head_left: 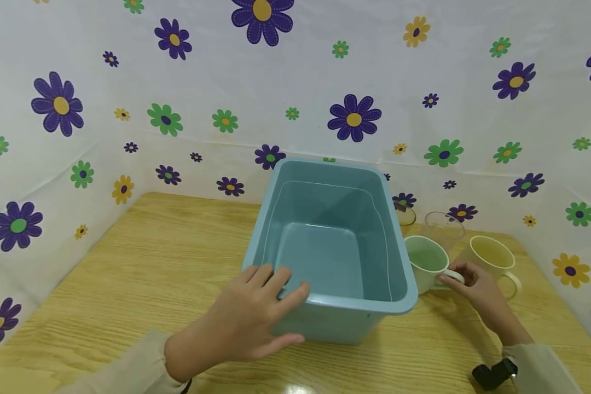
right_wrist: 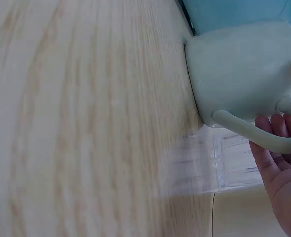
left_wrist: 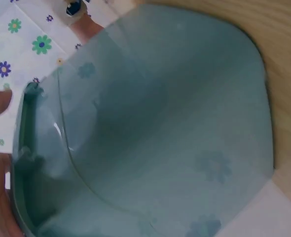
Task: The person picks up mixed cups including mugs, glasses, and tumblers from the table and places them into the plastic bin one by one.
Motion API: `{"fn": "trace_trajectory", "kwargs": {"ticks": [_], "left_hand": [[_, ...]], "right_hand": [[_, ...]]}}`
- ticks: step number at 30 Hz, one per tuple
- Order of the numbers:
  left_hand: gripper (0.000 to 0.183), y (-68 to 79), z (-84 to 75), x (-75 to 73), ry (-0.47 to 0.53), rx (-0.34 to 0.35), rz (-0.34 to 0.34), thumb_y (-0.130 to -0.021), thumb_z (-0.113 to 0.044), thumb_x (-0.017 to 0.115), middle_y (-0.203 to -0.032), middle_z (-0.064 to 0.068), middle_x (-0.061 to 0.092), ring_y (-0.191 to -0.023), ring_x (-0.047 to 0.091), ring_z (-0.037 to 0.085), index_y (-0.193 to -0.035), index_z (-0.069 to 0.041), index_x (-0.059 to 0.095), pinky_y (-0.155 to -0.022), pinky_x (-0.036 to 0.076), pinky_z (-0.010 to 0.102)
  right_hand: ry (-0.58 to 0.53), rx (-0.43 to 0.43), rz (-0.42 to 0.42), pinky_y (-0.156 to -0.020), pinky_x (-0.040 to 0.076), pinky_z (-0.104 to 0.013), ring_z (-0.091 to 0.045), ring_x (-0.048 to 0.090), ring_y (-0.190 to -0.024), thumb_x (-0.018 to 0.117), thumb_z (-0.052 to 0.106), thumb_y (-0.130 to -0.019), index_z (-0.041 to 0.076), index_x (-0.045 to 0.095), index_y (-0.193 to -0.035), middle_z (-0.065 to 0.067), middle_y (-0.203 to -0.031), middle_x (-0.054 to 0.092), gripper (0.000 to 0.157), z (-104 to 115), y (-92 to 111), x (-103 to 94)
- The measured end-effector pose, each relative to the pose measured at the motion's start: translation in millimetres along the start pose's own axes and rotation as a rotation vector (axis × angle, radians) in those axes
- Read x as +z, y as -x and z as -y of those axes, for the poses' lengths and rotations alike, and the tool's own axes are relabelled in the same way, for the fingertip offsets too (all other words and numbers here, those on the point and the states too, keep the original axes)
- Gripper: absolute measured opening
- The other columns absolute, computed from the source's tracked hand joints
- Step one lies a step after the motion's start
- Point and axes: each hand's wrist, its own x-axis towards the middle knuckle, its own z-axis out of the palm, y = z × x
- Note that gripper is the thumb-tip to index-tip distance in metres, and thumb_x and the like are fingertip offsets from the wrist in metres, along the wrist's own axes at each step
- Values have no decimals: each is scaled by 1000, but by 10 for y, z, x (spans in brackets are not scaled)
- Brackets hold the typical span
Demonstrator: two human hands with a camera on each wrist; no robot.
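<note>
My left hand (head_left: 251, 312) lies at the near left of a blue-green plastic tub (head_left: 404, 298), its fingers extended over the rim and its thumb apart, outside the near wall. In the left wrist view the tub's outer wall (left_wrist: 185, 123) fills most of the picture, with part of the hand at the left edge. To the right of the tub, my right hand (head_left: 480, 293) grips the handle of a pale green mug (head_left: 426, 276). The fingers curl through the handle (right_wrist: 249, 133) in the right wrist view. The mug stands upright, close against the tub.
Right of the green mug stands a cream-yellow mug (head_left: 492, 254), its handle facing front right. Behind them is a clear glass (head_left: 443, 227), and another clear rim (head_left: 406, 213) shows beside the tub. A flower-patterned sheet (head_left: 295, 82) surrounds the wooden table (head_left: 177, 257).
</note>
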Motion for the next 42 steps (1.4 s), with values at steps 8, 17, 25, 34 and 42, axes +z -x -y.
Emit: {"fn": "trace_trajectory", "kwargs": {"ticks": [8, 17, 25, 34, 42], "left_hand": [[43, -64, -232, 63, -111, -108, -49, -81, -50, 52, -80, 4, 54, -65, 49, 19, -100, -12, 57, -66, 45, 33], [34, -110, -238, 127, -125, -128, -128, -78, -45, 54, -65, 0, 45, -51, 42, 16, -86, -12, 52, -51, 34, 28], [35, -117, -218, 163, -110, -136, -136, -91, -43, 38, -62, 0, 47, -48, 43, 14, -82, -12, 52, -46, 31, 25], [45, -189, -211, 78, -64, -189, -40, -74, -51, 64, -50, -6, 29, -41, 29, 8, -65, -13, 41, -44, 15, 18], [44, -189, -220, 41, -7, -221, 7, -71, -55, 65, -66, -1, 46, -57, 42, 14, -71, -14, 50, -52, 34, 23]], "right_hand": [[-19, 52, 6, -71, 47, -16, 3, 55, -76, 60, 19, -91, -3, 61, -90, 19, -79, 60, 22, -20, -11, 19], [-12, 42, 4, -72, 46, -13, 4, 59, -72, 58, 19, -91, -4, 68, -81, 20, -69, 65, 27, -50, -35, 66], [-228, 23, 69, -70, 48, -14, 0, 60, -67, 55, 9, -92, 12, 73, -73, 17, -67, 66, 26, -92, -55, 119], [-270, -1, 83, -72, 48, -13, 1, 62, -68, 54, 10, -93, 18, 73, -75, 16, -70, 67, 27, -102, -60, 137], [-289, -46, 125, -73, 47, -14, 1, 57, -70, 50, 8, -95, 14, 66, -70, 16, -70, 62, 30, -101, -54, 128]]}}
